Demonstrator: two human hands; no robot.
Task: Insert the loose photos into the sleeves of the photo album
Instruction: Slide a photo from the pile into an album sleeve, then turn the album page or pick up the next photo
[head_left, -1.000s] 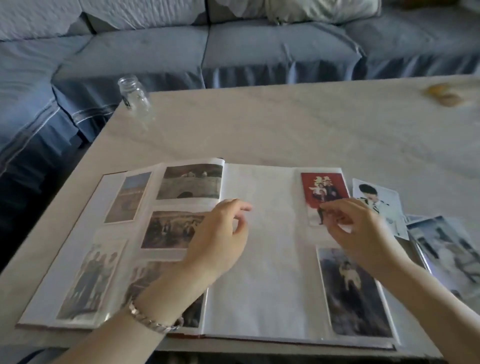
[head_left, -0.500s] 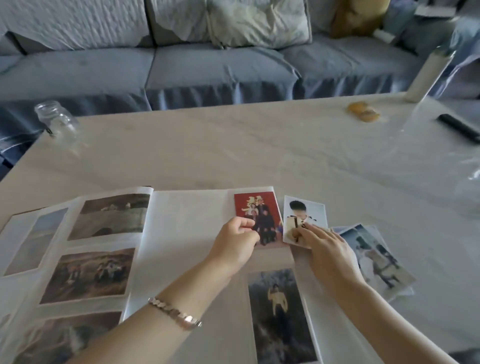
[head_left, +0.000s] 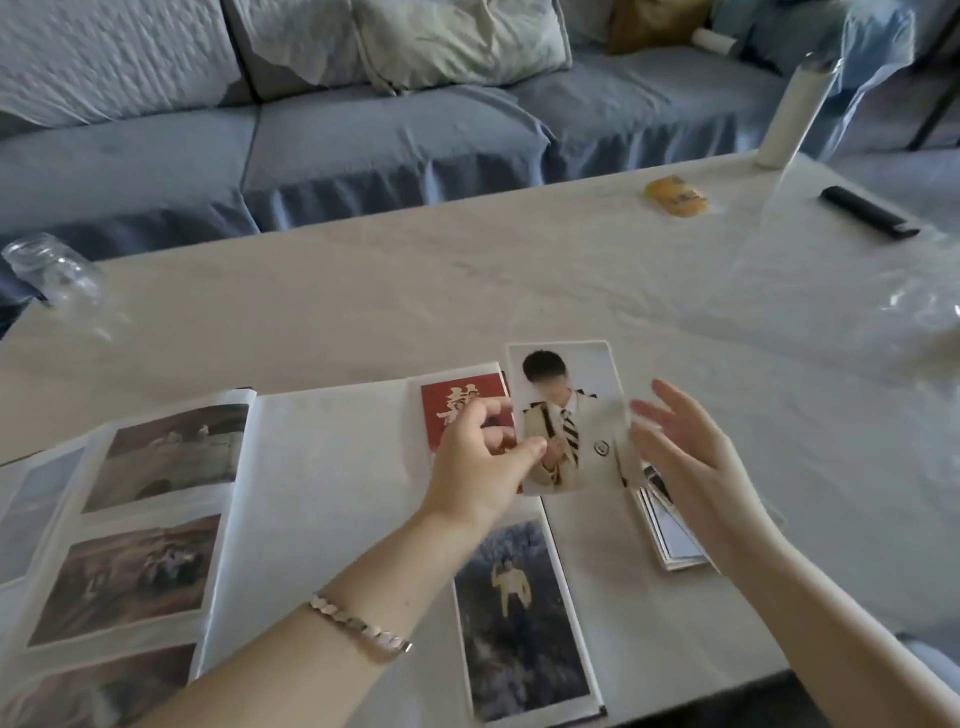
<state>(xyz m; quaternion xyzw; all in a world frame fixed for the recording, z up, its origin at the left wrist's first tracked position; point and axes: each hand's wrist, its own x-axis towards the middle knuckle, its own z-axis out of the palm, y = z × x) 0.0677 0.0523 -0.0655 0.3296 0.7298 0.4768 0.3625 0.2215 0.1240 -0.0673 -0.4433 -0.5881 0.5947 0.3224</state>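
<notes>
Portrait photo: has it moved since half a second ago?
Yes. The left hand has lifted the portrait photo off the table and leftward, overlapping the red photo.

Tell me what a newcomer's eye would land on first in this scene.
The portrait photo held up at centre, pinched at its left edge by the left hand, with the right hand open beside it. Beneath lies the open photo album, a red photo sleeved at its top right. A stack of loose photos waits just right of the album.
</notes>
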